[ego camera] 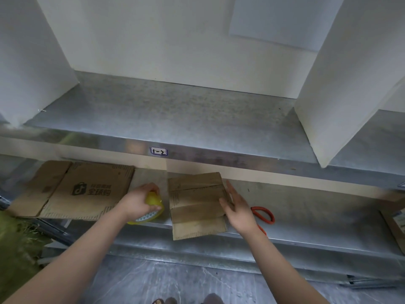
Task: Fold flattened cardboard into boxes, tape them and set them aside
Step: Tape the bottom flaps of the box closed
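The left fingers (151, 188) curl over the top of the yellow tape roll (153, 200), thumb on its near side, holding it just left of the small box (195, 200). The right fingers (231, 190) are straight, slightly spread, laid along the box's right edge and holding nothing. The box sits on the lower shelf (306, 205), its near end overhanging the front edge, with a seam running left to right across its top.

The step appears to be taping that seam. It would go best to slide the box farther in so it cannot tip, press the flaps flush with the right hand (240, 212), then start the tape past the seam's left end and draw it straight across.

The left hand (137, 202) is palm-down. The right stands on edge, palm facing left. Both forearms reach in from the near side. Flattened cardboard (87, 189) lies to the left, and scissors (264, 212) lie just right of the right hand.
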`<state>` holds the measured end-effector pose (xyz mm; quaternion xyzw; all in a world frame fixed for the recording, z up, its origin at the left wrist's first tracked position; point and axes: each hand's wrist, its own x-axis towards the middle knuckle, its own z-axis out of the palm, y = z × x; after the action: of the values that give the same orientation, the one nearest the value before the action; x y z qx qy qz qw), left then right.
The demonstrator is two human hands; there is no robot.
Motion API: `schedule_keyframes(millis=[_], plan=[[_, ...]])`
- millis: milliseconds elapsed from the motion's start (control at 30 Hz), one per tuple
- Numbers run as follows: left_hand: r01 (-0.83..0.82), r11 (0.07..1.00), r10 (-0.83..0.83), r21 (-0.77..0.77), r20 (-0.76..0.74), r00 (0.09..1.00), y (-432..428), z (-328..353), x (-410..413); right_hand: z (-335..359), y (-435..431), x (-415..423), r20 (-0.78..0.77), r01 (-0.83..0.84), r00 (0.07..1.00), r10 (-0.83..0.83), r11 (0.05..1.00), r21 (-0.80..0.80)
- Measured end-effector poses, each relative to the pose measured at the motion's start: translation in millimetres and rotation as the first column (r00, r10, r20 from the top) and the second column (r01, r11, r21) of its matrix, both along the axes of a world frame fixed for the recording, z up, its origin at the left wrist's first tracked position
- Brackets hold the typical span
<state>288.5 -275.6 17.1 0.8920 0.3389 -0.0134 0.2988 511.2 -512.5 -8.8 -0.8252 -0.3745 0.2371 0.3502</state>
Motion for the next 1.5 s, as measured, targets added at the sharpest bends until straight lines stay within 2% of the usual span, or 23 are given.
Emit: schedule_keyframes(millis=[67, 167, 233, 333, 467, 567, 667, 800, 933, 1000, 1067, 1200, 1400, 1500], plan=[[-0.004, 1.000, 0.004, -0.005, 0.009, 1.000, -1, -1, 0, -14, -23, 9, 0.174, 0.049, 0.984, -0.032, 0.994, -0.095], [-0.007, 1.000, 0.007, 0.010, 0.002, 1.000, -2, -4, 0, -47, -62, 31, 0.412, 0.160, 0.910, -0.048, 0.957, -0.243], [-0.022, 1.000, 0.022, 0.014, -0.007, 1.000, -4, -6, -1, -62, -79, 45, 0.400, 0.191, 0.916, -0.021, 0.901, -0.390], [-0.048, 0.999, 0.048, 0.023, 0.001, 0.999, -8, -9, -1, -75, -92, 56, 0.381, 0.125, 0.918, 0.105, 0.837, -0.532], [-0.080, 0.996, 0.079, 0.044, 0.019, 0.997, -15, -11, 1, -82, -91, 55, 0.517, 0.187, 0.849, 0.111, 0.851, -0.490], [-0.088, 0.995, 0.087, 0.035, 0.034, 0.996, -17, -10, 3, -80, -86, 55, 0.608, 0.247, 0.780, 0.148, 0.820, -0.516], [-0.079, 0.996, 0.078, 0.032, 0.033, 0.996, -16, -7, 4, -83, -81, 46, 0.645, 0.259, 0.752, 0.136, 0.839, -0.479], [-0.093, 0.995, 0.092, 0.027, 0.033, 0.995, -14, -6, 0, -68, -78, 25, 0.637, 0.322, 0.749, 0.185, 0.737, -0.594], [-0.068, 0.998, 0.068, 0.001, 0.028, 0.997, -8, -8, -6, -57, -92, 5, 0.572, 0.396, 0.818, -0.069, 0.787, -0.472], [-0.055, 0.998, 0.055, -0.003, 0.031, 0.998, -5, -9, -8, -50, -98, -9, 0.551, 0.468, 0.803, -0.225, 0.812, -0.350], [-0.054, 0.999, 0.054, 0.002, 0.054, 0.997, -4, -12, -10, -50, -103, -34, 0.513, 0.426, 0.818, -0.260, 0.873, -0.236], [-0.025, 0.999, 0.028, -0.030, 0.088, 0.996, -4, -14, -13, -38, -100, -100, 0.469, 0.469, 0.786, -0.403, 0.883, -0.029], [0.069, 0.996, -0.064, -0.064, 0.079, 0.995, 3, -11, -17, -18, -52, -185, 0.362, 0.425, 0.843, -0.398, 0.905, 0.006], [0.099, 0.993, -0.093, -0.070, 0.087, 0.992, 7, -12, -19, -3, -23, -213, 0.287, 0.382, 0.890, -0.353, 0.923, -0.050]])
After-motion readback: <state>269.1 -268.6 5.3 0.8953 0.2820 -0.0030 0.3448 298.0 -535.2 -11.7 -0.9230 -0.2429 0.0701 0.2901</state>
